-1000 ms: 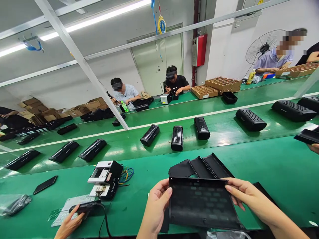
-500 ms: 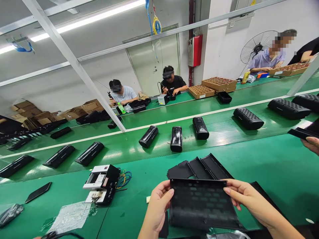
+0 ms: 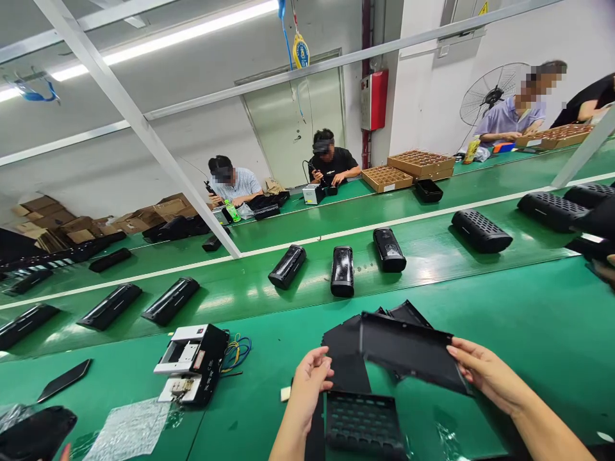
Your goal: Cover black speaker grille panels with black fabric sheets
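Observation:
My right hand (image 3: pixel 480 374) pinches the right end of a thin black panel (image 3: pixel 408 346) with a raised rim, held tilted above the green table. My left hand (image 3: pixel 312 378) is off the panel, its fingers loosely curled and apart with nothing in them. Below the held panel, a black perforated cover (image 3: pixel 362 422) lies on the table, close to my left forearm. Flat black sheets (image 3: pixel 343 358) lie behind it, partly hidden by the held panel.
A white-and-black bench device (image 3: pixel 192 365) with cables stands to the left, beside bubble wrap (image 3: pixel 127 432). Black speaker-like housings (image 3: pixel 342 272) sit along the green conveyor (image 3: pixel 240 282). Co-workers sit across it; another person's hand (image 3: pixel 606 269) is at right.
My left hand has let go of the panel, which my right hand has lifted and tilted away to the right. The perforated cover now shows on the table beneath.

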Demonstrator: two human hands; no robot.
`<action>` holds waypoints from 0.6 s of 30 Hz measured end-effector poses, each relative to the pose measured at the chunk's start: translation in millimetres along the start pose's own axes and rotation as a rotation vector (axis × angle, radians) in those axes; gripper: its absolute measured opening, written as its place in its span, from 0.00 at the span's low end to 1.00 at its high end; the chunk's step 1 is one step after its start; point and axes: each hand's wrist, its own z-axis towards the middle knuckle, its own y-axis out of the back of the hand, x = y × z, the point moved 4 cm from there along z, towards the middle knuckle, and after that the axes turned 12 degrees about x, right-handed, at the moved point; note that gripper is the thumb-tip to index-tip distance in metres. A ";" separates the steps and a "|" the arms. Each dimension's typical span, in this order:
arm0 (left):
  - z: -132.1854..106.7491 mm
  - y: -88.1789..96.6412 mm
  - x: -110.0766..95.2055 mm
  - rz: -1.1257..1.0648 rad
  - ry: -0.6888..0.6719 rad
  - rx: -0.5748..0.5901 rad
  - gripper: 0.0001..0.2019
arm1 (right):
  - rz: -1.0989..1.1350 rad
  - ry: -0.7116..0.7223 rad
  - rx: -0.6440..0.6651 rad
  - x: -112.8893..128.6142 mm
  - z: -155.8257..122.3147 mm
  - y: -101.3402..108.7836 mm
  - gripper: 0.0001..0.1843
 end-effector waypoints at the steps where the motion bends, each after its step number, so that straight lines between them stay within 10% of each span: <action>1: 9.3 8.3 10.9 0.127 0.021 -0.045 0.19 | 0.023 0.014 -0.059 -4.6 10.8 14.2 0.20; 7: 49.4 44.5 62.0 0.529 0.117 -0.238 0.15 | 0.058 0.037 -0.381 -31.4 63.0 77.1 0.13; 18: 64.8 55.8 75.0 0.819 0.304 -0.341 0.13 | -0.119 -0.039 -0.677 -62.9 100.4 114.7 0.11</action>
